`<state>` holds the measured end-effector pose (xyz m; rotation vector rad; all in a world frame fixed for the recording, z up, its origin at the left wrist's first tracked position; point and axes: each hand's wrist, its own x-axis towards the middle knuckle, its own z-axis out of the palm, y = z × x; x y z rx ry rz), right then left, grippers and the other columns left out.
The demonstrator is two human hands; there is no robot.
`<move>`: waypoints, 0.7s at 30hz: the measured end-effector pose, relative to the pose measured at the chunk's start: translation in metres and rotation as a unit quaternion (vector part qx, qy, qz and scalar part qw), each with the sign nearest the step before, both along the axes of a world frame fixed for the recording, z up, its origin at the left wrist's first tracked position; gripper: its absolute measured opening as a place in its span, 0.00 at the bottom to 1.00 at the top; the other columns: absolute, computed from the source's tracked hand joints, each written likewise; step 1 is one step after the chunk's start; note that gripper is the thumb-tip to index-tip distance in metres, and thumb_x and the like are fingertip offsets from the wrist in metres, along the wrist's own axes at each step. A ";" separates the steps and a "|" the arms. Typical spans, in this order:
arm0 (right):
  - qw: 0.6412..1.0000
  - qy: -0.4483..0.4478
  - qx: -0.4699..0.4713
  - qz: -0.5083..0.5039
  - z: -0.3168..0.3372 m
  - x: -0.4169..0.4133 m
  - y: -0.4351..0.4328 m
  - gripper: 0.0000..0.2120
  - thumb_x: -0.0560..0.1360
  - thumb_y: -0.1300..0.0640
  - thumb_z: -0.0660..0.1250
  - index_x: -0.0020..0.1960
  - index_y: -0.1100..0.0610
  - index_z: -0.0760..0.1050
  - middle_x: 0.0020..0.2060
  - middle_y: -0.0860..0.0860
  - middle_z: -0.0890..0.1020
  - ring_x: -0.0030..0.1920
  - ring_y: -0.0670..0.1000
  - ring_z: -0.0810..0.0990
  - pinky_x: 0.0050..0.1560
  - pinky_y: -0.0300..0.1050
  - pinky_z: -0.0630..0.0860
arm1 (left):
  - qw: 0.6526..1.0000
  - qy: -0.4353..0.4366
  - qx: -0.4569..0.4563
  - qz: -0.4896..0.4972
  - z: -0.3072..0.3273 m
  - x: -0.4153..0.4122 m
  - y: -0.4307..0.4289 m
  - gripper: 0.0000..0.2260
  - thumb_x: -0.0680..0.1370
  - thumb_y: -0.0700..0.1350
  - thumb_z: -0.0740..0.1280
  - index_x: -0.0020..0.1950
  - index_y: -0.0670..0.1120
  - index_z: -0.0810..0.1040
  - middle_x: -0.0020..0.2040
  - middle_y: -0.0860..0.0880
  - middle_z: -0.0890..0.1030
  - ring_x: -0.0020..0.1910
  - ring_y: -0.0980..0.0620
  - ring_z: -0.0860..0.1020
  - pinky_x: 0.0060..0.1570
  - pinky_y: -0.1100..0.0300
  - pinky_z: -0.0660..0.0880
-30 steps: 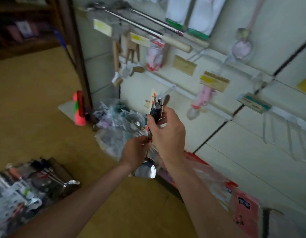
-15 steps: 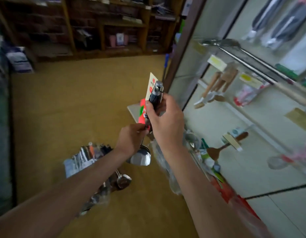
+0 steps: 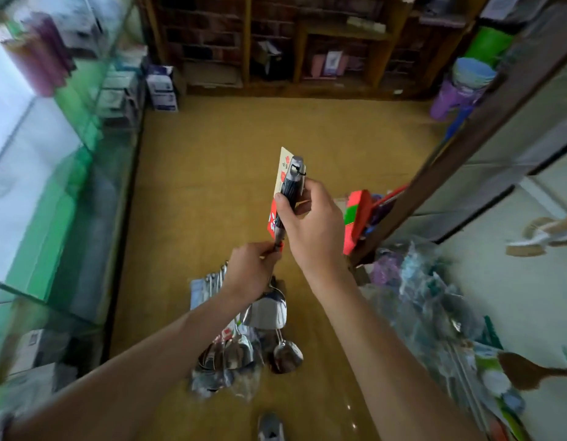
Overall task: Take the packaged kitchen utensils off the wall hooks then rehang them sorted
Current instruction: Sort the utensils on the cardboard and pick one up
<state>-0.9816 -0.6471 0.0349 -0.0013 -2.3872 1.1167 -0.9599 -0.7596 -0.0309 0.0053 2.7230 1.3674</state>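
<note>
**Sorting a carded ladle onto the floor pile**

You are holding the packaged steel ladle (image 3: 291, 186) upright in the air above the tan floor (image 3: 212, 154). Your right hand (image 3: 310, 227) is wrapping its fingers and thumb round the dark ribbed handle. Your left hand (image 3: 252, 272) is pinching the thin shaft just below the red-and-cream backing card (image 3: 282, 160). The shiny bowl is hanging under your left wrist, directly over the pile of packaged spoons (image 3: 234, 351) lying on the floor.

A second heap of clear-wrapped utensils (image 3: 415, 300) is sitting to your right at the foot of the white wall panel (image 3: 514, 313), beside a wooden spatula (image 3: 523, 372).

The step in hand appears to be placing this piece with its kind. To do it well:
- Be checking the card face first, so you are matching the type to the steel pile and not the mixed heap.
- Be lowering bowl-first with the left hand guiding, and releasing the handle last.
- Be laying the hanging loop at the handle's tip outward and unburied, since you will need it for rehanging.
</note>
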 end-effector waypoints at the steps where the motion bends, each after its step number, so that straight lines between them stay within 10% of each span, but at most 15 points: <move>1: 1.000 -0.011 -0.004 0.007 -0.015 -0.015 0.000 0.18 0.75 0.44 0.68 0.59 0.55 0.77 0.48 0.48 0.84 0.45 0.50 0.83 0.45 0.53 0.79 | 1.000 -0.007 0.001 0.013 -0.014 -0.009 0.000 0.06 0.79 0.45 0.67 0.48 0.47 0.84 0.31 0.50 0.80 0.29 0.50 0.74 0.32 0.56 0.68; 21: 0.934 -0.328 0.080 0.115 -0.405 -0.130 0.018 0.15 0.77 0.46 0.69 0.56 0.56 0.78 0.44 0.50 0.84 0.42 0.53 0.82 0.41 0.50 0.78 | 0.951 -0.271 0.037 0.144 -0.375 -0.046 0.050 0.10 0.80 0.44 0.65 0.41 0.42 0.79 0.31 0.50 0.78 0.27 0.53 0.72 0.27 0.59 0.69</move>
